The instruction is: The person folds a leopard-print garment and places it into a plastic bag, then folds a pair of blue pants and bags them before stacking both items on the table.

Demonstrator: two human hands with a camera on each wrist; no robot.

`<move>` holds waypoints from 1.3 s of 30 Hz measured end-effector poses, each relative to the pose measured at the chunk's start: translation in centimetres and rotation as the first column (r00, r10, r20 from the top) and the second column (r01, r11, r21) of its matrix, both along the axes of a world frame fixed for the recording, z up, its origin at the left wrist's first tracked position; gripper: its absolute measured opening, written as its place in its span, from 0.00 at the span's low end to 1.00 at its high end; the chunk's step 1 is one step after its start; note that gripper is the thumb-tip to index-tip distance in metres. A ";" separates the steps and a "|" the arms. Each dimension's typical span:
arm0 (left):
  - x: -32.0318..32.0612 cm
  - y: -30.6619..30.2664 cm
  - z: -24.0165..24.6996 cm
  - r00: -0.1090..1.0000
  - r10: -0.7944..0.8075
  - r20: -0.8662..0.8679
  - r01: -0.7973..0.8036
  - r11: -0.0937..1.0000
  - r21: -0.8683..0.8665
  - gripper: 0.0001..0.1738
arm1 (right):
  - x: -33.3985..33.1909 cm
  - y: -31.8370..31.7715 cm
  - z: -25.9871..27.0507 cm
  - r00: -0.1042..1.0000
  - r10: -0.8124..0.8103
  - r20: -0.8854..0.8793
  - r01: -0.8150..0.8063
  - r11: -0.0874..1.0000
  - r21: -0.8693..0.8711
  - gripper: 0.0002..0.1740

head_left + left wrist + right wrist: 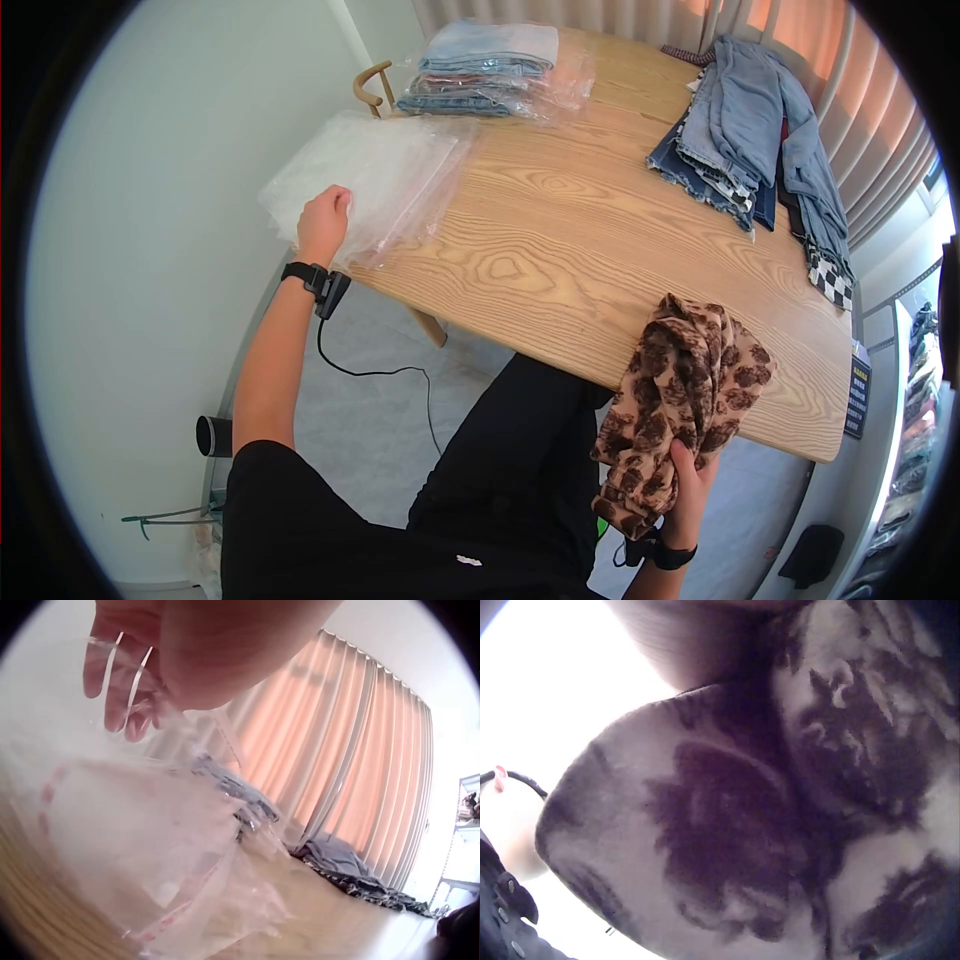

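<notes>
At the left end of the table, a stack of clear plastic bags [385, 165] lies under my left hand [323, 225], which grips film at the near left part. In the left wrist view, loose film [142, 832] rises toward the hand, and its curled fingers [116, 712] show through the plastic. My right hand [692, 490] holds a folded tan garment [690, 370] with dark brown flower print, thumb on top and other fingers hidden beneath. Part of the garment overlaps the table's near edge; the rest hangs toward my lap. Its printed cloth [727, 832] fills most of the right wrist view.
Folded jeans in clear bags [490, 70] are stacked at the back left of the wooden table [540, 230]. Loose blue jeans [750, 120] with checkered parts lie at the back right, some over the edge. A chair [372, 85] stands behind; a cable [380, 373] hangs from my left wrist.
</notes>
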State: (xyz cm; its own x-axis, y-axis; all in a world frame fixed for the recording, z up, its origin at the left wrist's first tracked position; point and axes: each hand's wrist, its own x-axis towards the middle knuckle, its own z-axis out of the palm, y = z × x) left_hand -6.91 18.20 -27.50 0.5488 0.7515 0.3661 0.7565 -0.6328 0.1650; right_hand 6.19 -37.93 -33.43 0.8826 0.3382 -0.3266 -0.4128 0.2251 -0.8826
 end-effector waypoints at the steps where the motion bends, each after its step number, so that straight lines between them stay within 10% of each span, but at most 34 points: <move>1: 0.0 -0.1 0.5 0.997 0.011 0.082 -0.012 1.000 0.016 0.10 | 0.0 0.0 -0.2 1.000 0.002 0.001 -0.002 1.000 0.003 0.32; 11: 2.0 -3.7 4.8 0.705 -0.318 0.634 0.363 0.930 0.062 0.14 | -0.2 -0.1 -1.6 0.997 -0.077 -0.008 0.077 0.996 0.042 0.32; 16: 5.7 -7.9 5.8 0.111 -0.053 0.992 0.678 0.734 -0.037 0.11 | 0.0 0.8 -1.4 0.997 -0.059 0.046 0.054 0.992 0.117 0.33; 21: 9.5 -10.2 2.3 -0.289 0.530 0.797 0.863 0.504 -0.023 0.11 | 0.8 0.2 -2.7 0.987 0.041 0.153 -0.062 0.989 0.137 0.32; 25: 14.6 -14.2 -6.0 -0.141 0.765 0.628 0.989 0.137 0.056 0.11 | 1.2 -0.1 -3.0 0.967 0.073 0.246 -0.105 0.987 0.120 0.36; 28: 18.7 -22.0 -10.3 -0.061 0.870 0.490 0.955 0.194 -0.226 0.08 | 1.1 0.0 -2.9 0.966 0.023 0.258 -0.068 0.984 0.167 0.38; 31: 20.6 -24.6 -15.9 0.169 0.816 0.553 0.950 0.015 -0.313 0.08 | 0.9 -0.4 -3.2 0.973 -0.039 0.228 -0.002 0.984 0.176 0.42; 39: 18.7 -33.9 -15.1 0.354 0.810 0.468 0.873 -0.108 -0.475 0.09 | -1.1 -3.0 -2.6 0.982 0.072 0.176 -0.139 0.905 0.402 0.48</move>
